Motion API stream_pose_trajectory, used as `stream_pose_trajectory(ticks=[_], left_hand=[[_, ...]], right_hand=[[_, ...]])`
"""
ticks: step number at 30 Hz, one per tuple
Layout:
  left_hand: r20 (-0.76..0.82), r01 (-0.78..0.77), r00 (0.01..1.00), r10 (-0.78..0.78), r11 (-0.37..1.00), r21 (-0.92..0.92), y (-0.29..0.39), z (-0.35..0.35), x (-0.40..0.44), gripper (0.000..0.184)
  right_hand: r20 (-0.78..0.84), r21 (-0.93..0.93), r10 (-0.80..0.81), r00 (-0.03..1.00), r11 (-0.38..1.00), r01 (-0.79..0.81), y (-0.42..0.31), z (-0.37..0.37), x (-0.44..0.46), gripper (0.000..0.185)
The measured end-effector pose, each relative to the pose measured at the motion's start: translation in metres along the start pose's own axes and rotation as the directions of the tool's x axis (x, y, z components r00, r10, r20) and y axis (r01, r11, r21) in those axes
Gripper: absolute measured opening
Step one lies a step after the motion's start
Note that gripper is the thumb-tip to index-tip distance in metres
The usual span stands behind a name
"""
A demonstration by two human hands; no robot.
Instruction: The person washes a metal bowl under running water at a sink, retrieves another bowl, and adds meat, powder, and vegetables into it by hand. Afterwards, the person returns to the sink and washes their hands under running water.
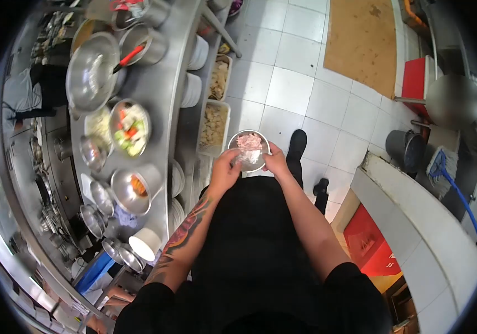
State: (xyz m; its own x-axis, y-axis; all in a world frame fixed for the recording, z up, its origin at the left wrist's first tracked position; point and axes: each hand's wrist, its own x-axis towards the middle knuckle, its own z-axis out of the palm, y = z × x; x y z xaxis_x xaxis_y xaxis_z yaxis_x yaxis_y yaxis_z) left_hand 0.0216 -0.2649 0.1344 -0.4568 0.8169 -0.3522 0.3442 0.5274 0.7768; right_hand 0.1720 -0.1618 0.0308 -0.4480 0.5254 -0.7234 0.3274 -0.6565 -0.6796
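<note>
A small round metal bowl [264,146] with pink raw meat [248,141] and something white beside it is held in front of my body, over the tiled floor. My left hand [226,170] is at the bowl's left side, its fingers reaching over the rim near the white part. On the right side, my right hand [274,160] grips the rim, fingers closed round it. To the left, on the steel counter [163,119], stand a bowl of cut vegetables [131,129], a large metal bowl [91,75] and a bowl with orange food [138,186].
Under the counter are stacked white plates [192,89] and food tubs [214,125]. A tiled low wall [411,217], a blue-handled mop [444,170] and a bucket [404,149] stand right. A brown mat [361,44] lies ahead. Another person [27,92] is beyond the counter.
</note>
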Motion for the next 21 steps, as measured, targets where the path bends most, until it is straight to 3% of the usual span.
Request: stream_pose_trajectory(ticks=[1,2,4,5,6,8,9,10,11,12,13,15,16,19,20,21], left_hand=[[-0.108,-0.037,0.994,0.028,0.995,-0.089,-0.031,0.025,0.018,0.026],[-0.103,-0.019,0.995,0.010,0.996,-0.090,-0.046,0.038,0.040,0.026],[-0.174,0.198,0.957,-0.231,0.962,-0.186,-0.082,0.067,0.080,0.024],[-0.174,0.228,0.950,-0.261,0.956,-0.186,-0.106,0.078,0.097,0.024],[-0.180,0.280,0.922,-0.342,0.912,-0.299,-0.135,0.089,0.115,0.021],[-0.163,0.363,0.847,-0.506,0.774,-0.518,-0.200,0.113,0.140,0.015],[-0.155,0.389,0.832,-0.532,0.761,-0.520,-0.249,0.122,0.142,0.015],[-0.269,0.330,0.827,-0.494,0.813,-0.479,-0.308,0.127,0.143,0.012],[-0.377,0.273,0.812,-0.446,0.860,-0.431,-0.352,0.127,0.146,0.011],[-0.431,0.459,0.759,-0.488,0.870,-0.178,-0.374,0.119,0.153,0.013],[-0.493,0.613,0.710,-0.503,0.786,0.081,-0.400,0.106,0.161,0.017],[-0.584,0.630,0.698,-0.415,0.743,0.226,-0.484,0.090,0.173,0.027],[-0.577,0.641,0.694,-0.431,0.734,0.223,-0.509,0.088,0.182,0.027],[-0.654,0.906,0.314,-0.688,0.422,-0.009,-0.538,0.074,0.212,0.036],[-0.655,0.910,0.308,-0.690,0.414,-0.009,-0.522,0.068,0.222,0.036],[-0.600,0.908,0.368,-0.710,0.413,0.069,-0.507,0.064,0.235,0.038]], right_hand=[[0.008,-0.026,0.079,0.997,0.997,-0.079,0.009,-0.010,0.024,0.049],[0.011,-0.027,0.098,0.995,0.995,-0.097,0.016,-0.019,0.046,0.049],[-0.041,-0.215,0.080,0.996,0.973,-0.087,0.038,-0.041,0.090,0.044],[-0.134,-0.358,-0.042,0.990,0.934,-0.009,0.083,-0.054,0.124,0.044],[-0.116,-0.422,-0.107,0.987,0.905,0.049,0.113,-0.069,0.152,0.046],[-0.162,-0.404,-0.158,0.974,0.911,0.080,0.149,-0.096,0.189,0.046],[-0.159,-0.323,-0.093,0.983,0.946,0.037,0.137,-0.106,0.191,0.048],[-0.120,-0.306,-0.176,0.977,0.943,0.132,0.151,-0.119,0.206,0.051],[-0.138,-0.172,-0.104,0.985,0.982,0.079,0.116,-0.118,0.197,0.052],[-0.178,-0.300,-0.053,0.983,0.954,-0.003,0.107,-0.123,0.199,0.051],[-0.196,-0.225,0.024,0.980,0.972,-0.069,0.091,-0.118,0.198,0.050],[-0.214,-0.163,0.118,0.970,0.975,-0.154,0.088,-0.117,0.203,0.049],[-0.209,-0.164,0.131,0.969,0.972,-0.166,0.099,-0.117,0.207,0.048],[-0.161,-0.103,0.171,0.972,0.976,-0.189,0.122,-0.104,0.220,0.047],[-0.116,-0.032,0.176,0.978,0.983,-0.181,0.130,-0.096,0.225,0.046],[-0.100,-0.029,0.184,0.978,0.982,-0.188,0.145,-0.088,0.232,0.048]])
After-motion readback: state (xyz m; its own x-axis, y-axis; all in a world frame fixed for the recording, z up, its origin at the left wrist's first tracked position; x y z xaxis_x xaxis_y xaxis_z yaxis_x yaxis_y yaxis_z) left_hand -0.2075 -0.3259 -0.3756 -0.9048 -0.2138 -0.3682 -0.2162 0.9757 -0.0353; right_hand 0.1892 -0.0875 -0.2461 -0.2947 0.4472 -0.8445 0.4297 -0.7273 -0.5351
